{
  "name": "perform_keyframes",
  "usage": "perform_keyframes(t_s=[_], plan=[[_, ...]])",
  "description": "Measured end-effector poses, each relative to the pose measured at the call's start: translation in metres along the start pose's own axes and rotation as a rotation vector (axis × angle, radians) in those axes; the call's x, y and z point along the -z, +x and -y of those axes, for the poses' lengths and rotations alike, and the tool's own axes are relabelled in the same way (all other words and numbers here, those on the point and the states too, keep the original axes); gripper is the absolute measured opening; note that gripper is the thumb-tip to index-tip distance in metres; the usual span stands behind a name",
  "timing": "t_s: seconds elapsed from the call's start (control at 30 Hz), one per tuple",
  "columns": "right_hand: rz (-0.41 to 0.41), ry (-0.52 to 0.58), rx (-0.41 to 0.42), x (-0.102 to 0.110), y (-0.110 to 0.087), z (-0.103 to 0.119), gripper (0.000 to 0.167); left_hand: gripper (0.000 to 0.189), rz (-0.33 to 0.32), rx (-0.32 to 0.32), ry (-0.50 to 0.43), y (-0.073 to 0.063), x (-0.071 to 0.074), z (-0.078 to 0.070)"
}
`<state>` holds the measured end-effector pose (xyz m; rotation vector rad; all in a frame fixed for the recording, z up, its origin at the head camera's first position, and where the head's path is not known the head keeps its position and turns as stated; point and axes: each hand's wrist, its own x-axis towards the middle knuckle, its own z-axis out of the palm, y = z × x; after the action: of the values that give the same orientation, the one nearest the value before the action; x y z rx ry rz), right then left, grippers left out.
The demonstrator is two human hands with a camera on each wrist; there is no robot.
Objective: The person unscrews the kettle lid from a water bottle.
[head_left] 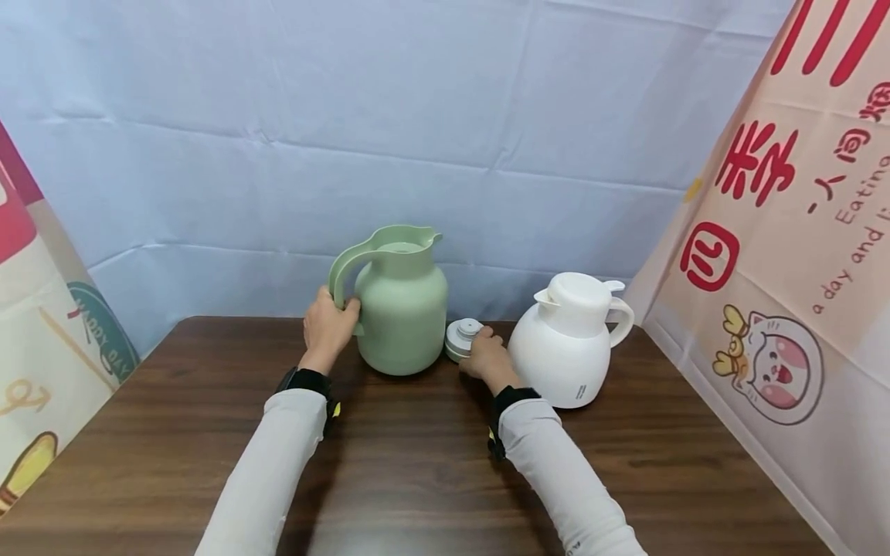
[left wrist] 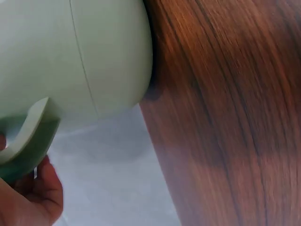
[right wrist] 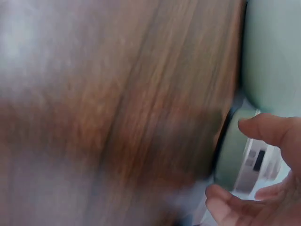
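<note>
In the head view, a pale green jug stands upright toward the back of the table, its spout to the right. My left hand grips the lower part of its curved handle; the left wrist view shows my fingers around the handle's end. Just right of the jug sits a small stopper with a grey-white top and light green base. My right hand holds the stopper from the side, thumb at one edge and fingertips at the opposite edge.
A white jug with its lid on stands close to the right of my right hand, handle to the right. The dark wooden table ends at a pale cloth backdrop. Printed cloths hang at both sides.
</note>
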<state>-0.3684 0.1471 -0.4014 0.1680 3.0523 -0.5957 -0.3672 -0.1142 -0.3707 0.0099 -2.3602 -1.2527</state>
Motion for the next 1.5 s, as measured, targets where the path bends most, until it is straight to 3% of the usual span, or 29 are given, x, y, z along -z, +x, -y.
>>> perform_keyframes(t_s=[0.2, 0.5, 0.73, 1.0, 1.17, 1.33, 1.5], plan=[[0.02, -0.072, 0.049, 0.004, -0.007, 0.007, 0.082, 0.045, 0.099, 0.016, 0.099, -0.009, 0.013, -0.001], [0.025, -0.139, 0.13, 0.014, -0.02, 0.003, 0.08, 0.071, 0.195, -0.052, 0.222, -0.024, 0.015, 0.001], [0.043, -0.163, 0.231, 0.015, -0.03, -0.007, 0.07, 0.074, 0.223, -0.074, 0.384, -0.032, 0.021, 0.009], [0.101, -0.229, 0.274, 0.019, -0.039, -0.019, 0.068, 0.072, 0.424, -0.115, 0.515, -0.043, 0.02, 0.017], [0.111, -0.245, 0.31, 0.022, -0.049, -0.023, 0.068, 0.06, 0.512, -0.144, 0.539, -0.05, 0.015, 0.017], [0.132, -0.256, 0.335, 0.025, -0.059, -0.027, 0.061, 0.057, 0.539, -0.155, 0.532, -0.057, 0.008, 0.013], [0.139, -0.215, 0.336, 0.028, -0.067, -0.033, 0.058, 0.055, 0.54, -0.211, 0.54, -0.064, 0.0, 0.006]])
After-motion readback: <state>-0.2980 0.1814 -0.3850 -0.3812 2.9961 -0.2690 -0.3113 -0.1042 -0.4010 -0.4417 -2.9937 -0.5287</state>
